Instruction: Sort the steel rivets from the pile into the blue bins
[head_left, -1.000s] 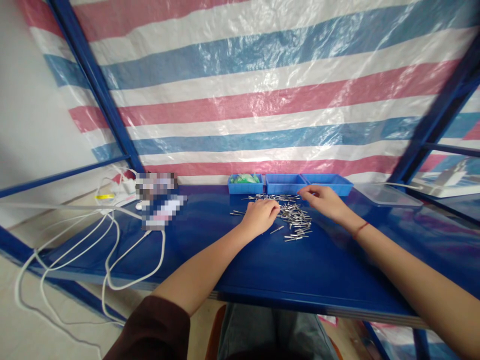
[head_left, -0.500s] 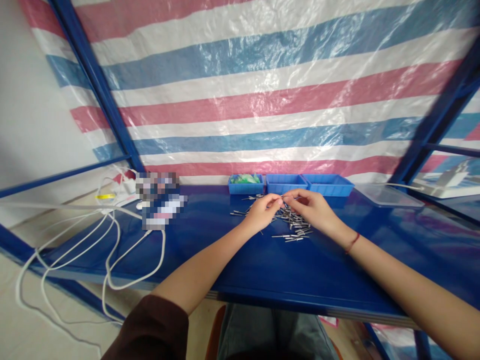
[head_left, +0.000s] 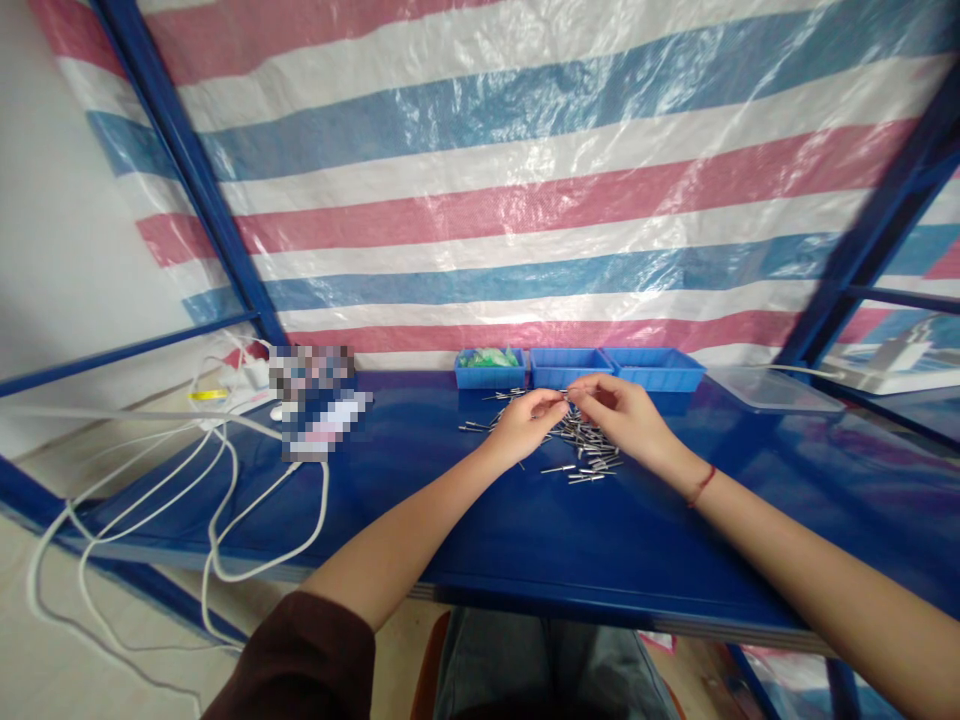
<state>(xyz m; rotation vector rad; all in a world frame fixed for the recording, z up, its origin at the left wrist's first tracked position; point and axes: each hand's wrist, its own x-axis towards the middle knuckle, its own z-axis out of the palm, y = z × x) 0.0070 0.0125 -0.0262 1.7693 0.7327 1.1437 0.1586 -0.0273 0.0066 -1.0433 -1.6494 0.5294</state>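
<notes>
My left hand [head_left: 523,424] and my right hand [head_left: 621,412] meet over the middle of the blue table. The fingers of both are closed in a pinch, tips almost touching. A thin metal piece [head_left: 568,391], seemingly a blind rivet, spans the gap between the fingertips; most of it is hidden. Beneath and between the hands lies a loose pile of silvery blind rivets [head_left: 592,445]. A few rivets [head_left: 587,478] lie at the pile's near edge, and others [head_left: 474,429] are scattered left of my left hand.
Behind the pile stand three blue bins: one with green plastic wrapping [head_left: 489,376], a middle bin [head_left: 571,378] and a right bin [head_left: 654,381]. A clear plastic lid [head_left: 772,390] lies farther right. White cables [head_left: 324,510] and a pixelated object [head_left: 319,400] occupy the table's left.
Both hands stay nearly in place, with only a slight shift at the fingertips. The whole view has moved very slightly.
</notes>
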